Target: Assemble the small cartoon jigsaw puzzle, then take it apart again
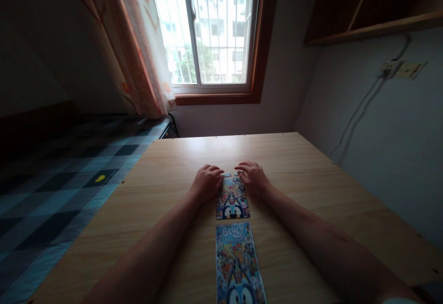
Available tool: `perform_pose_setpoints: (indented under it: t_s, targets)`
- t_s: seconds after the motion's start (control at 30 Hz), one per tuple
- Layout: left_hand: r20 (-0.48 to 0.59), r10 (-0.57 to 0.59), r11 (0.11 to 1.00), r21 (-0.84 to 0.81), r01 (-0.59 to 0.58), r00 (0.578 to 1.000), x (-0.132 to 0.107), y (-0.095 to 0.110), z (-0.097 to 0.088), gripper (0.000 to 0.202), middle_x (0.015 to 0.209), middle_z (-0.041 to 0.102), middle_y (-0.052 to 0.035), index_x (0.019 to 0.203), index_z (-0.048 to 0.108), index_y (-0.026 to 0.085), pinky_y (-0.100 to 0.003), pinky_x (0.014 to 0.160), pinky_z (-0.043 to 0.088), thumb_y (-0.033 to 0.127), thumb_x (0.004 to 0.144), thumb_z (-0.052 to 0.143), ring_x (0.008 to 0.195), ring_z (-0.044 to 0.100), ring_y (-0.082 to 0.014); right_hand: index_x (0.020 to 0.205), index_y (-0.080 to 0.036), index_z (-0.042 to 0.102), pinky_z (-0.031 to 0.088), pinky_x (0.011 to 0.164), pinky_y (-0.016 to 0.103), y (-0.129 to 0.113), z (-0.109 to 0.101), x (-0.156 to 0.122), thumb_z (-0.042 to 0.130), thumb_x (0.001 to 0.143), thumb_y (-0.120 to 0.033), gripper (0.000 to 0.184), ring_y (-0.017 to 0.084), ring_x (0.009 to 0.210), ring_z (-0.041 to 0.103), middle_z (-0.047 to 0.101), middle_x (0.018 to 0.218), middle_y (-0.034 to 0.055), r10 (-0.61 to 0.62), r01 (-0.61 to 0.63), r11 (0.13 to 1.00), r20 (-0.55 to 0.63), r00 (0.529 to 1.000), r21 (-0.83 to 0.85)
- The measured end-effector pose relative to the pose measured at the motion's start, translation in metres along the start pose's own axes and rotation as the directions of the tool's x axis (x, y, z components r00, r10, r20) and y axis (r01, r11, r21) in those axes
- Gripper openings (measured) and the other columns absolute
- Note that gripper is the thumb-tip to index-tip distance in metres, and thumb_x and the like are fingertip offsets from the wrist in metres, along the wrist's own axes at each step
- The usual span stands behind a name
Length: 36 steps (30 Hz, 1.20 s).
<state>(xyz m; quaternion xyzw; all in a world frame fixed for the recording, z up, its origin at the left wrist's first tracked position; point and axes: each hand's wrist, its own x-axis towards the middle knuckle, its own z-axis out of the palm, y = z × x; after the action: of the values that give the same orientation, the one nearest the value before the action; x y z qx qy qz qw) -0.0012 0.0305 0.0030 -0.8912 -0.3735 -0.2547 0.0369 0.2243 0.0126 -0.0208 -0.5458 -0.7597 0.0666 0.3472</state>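
Observation:
A small colourful jigsaw puzzle [232,198] with a blue cartoon dog lies on the wooden table [311,188], a little beyond a larger picture card [238,262] with the same design. My left hand [206,182] rests at the puzzle's top left corner, fingers curled down onto the table. My right hand [254,177] sits at the top right corner, fingers bent, fingertips touching the puzzle's upper edge. Whether either hand pinches a piece is too small to see.
A bed with a blue checked cover [62,188] runs along the table's left side. A window [207,32] with an orange-patterned curtain [138,41] is behind. On the right are a grey wall, a socket with a cable [391,69] and a wooden shelf [374,22].

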Motion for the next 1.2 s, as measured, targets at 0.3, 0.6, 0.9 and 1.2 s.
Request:
perform_pose_setpoints:
  t_s: [0.3, 0.6, 0.9, 1.2]
  targets:
    - [-0.001, -0.141, 0.990, 0.030, 0.141, 0.990, -0.001, -0.005, 0.000, 0.015, 0.097, 0.073, -0.0053, 0.089, 0.077, 0.022, -0.041, 0.093, 0.047, 0.020, 0.087, 0.062, 0.091, 0.061, -0.0226, 0.130, -0.036, 0.063, 0.011, 0.113, 0.071, -0.013, -0.009, -0.004, 0.038, 0.103, -0.046, 0.038, 0.033, 0.150, 0.017, 0.042, 0.154, 0.0036, -0.089, 0.125, 0.986, 0.287, 0.954, -0.110]
    - [0.048, -0.153, 0.986, 0.074, 0.149, 0.987, 0.002, -0.001, -0.003, 0.018, 0.098, 0.073, -0.0054, 0.088, 0.077, 0.023, -0.039, 0.091, 0.046, 0.023, 0.089, 0.059, 0.091, 0.059, -0.0232, 0.139, -0.030, 0.055, 0.005, 0.112, 0.075, -0.023, -0.009, -0.001, 0.027, 0.105, -0.046, 0.047, 0.031, 0.151, 0.018, 0.050, 0.148, 0.0060, -0.179, 0.224, 0.972, 0.402, 0.898, -0.068]
    - [0.059, -0.205, 0.978, 0.057, 0.202, 0.977, 0.004, -0.001, -0.004, 0.016, 0.099, 0.073, -0.0050, 0.087, 0.077, 0.023, -0.038, 0.094, 0.045, 0.022, 0.088, 0.061, 0.093, 0.060, -0.0229, 0.141, -0.028, 0.053, 0.005, 0.112, 0.074, -0.025, -0.006, -0.002, 0.028, 0.105, -0.046, 0.047, 0.033, 0.150, 0.021, 0.048, 0.150, 0.0059, -0.191, 0.248, 0.964, 0.403, 0.895, -0.094]
    - [0.061, -0.264, 0.964, 0.054, 0.261, 0.963, 0.005, -0.002, 0.000, 0.016, 0.103, 0.072, -0.0075, 0.087, 0.076, 0.021, -0.039, 0.097, 0.045, 0.023, 0.087, 0.060, 0.098, 0.060, -0.0239, 0.143, -0.027, 0.051, 0.007, 0.114, 0.072, -0.025, -0.006, -0.002, 0.029, 0.105, -0.046, 0.048, 0.032, 0.149, 0.022, 0.046, 0.151, 0.0064, -0.195, 0.250, 0.963, 0.385, 0.902, -0.097]
